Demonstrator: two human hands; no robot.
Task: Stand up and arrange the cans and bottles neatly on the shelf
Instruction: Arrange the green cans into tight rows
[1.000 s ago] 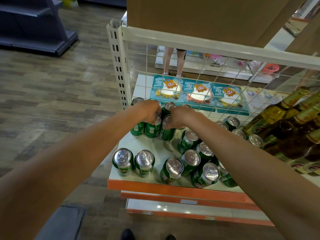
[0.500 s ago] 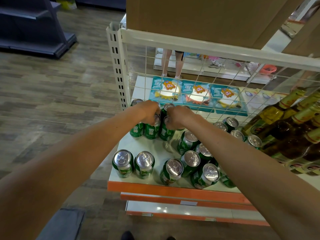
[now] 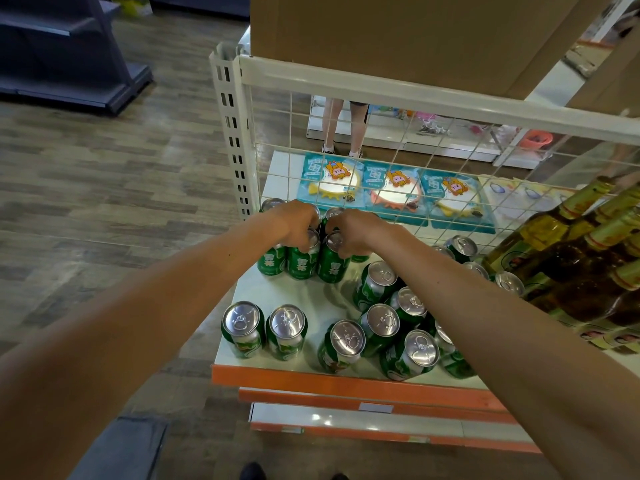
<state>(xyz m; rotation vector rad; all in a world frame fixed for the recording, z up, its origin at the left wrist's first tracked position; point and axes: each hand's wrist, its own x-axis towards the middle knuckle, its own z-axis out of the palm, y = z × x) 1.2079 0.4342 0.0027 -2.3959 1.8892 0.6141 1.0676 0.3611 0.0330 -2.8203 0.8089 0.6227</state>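
Note:
Green cans with silver tops stand on a white shelf [image 3: 304,296] with an orange front edge. Both my hands are at the back-left cluster of cans by the wire grid. My left hand [image 3: 298,223] curls its fingers over the top of a green can [image 3: 303,259]. My right hand [image 3: 353,232] grips the top of the neighbouring green can [image 3: 332,263]. Two cans [image 3: 242,329] stand at the front left, and several more [image 3: 381,323] crowd the front middle. Brown and yellow-green bottles [image 3: 571,258] lean at the right.
A white wire grid [image 3: 381,140] backs the shelf, with a slotted upright post [image 3: 232,133] at its left. Blue toy packs [image 3: 391,188] lie behind the grid. A cardboard box [image 3: 398,32] sits above. A person's legs [image 3: 343,129] stand beyond. Lower shelves [image 3: 346,417] jut out below.
Both hands stay on the back-left cans and have drawn slightly closer together. The camera view shifted a little.

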